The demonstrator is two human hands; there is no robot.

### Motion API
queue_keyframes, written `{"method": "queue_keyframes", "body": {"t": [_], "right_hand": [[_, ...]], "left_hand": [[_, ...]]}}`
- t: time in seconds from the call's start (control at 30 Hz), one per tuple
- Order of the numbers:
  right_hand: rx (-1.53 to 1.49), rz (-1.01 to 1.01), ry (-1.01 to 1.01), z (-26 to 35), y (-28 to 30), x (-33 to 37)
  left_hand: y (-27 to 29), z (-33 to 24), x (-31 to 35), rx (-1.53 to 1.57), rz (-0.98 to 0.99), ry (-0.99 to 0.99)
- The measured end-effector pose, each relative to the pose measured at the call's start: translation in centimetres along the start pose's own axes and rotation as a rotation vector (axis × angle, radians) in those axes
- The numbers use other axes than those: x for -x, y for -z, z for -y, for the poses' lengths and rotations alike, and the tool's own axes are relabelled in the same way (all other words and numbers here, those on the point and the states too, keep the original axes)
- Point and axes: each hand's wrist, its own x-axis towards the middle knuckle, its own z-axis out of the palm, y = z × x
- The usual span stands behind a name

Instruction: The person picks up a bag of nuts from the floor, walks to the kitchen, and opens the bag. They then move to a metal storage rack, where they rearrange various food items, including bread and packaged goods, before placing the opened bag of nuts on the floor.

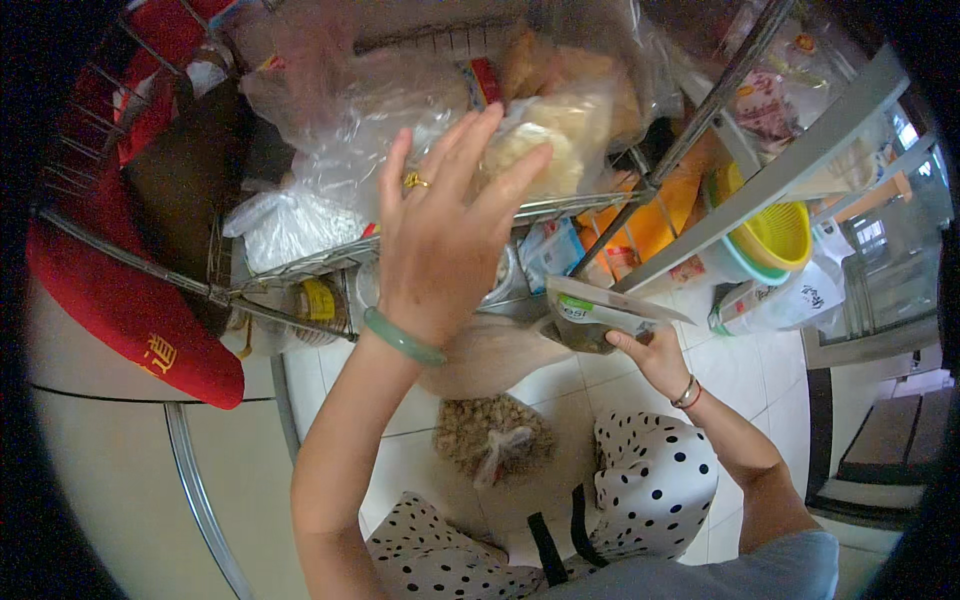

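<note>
My left hand (440,245) reaches over the edge of a wire rack (340,255), fingers spread, holding nothing. Just beyond its fingertips, clear plastic bags (390,125) lie on the top tier, one of them with something pale and round (535,155) inside. Whether the fingers touch these bags, I cannot tell. In my right hand (655,360), lower and to the right, is a flat clear-fronted food pouch (590,312) with dark contents and a green mark. The thumb presses on its near side; the other fingers are mostly hidden.
A knotted white plastic bag (300,230) sits at the rack's left, beside red fabric (180,350). Below are a yellow-labelled jar (318,302) and a blue-and-white packet (552,258). A yellow basket (778,238) stands right. On the tiled floor rests a bag of brown lumps (485,430).
</note>
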Motion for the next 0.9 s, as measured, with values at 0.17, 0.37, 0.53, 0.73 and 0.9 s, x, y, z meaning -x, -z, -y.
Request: {"method": "queue_keyframes", "body": {"t": [0.17, 0.37, 0.53, 0.73, 0.9], "right_hand": [[0.020, 0.057, -0.160, -7.6, 0.6, 0.1], [-0.185, 0.354, -0.409, -12.5, 3.5, -0.3], [-0.035, 0.394, -0.418, -19.1, 5.1, -2.4], [0.411, 0.152, -0.198, -24.6, 5.7, -3.0], [0.921, 0.060, -0.196, -14.3, 6.0, -1.4]], "left_hand": [[0.4, -1.7, 3.2, 0.142, -0.194, -0.118], [-1.3, -1.2, 5.3, 0.175, -0.185, -0.148], [0.0, -1.6, 6.1, 0.276, -0.097, 0.047], [2.2, 1.1, 3.4, 0.138, -0.173, 0.199], [4.0, 3.7, -1.8, 0.081, -0.370, 0.330]]}}
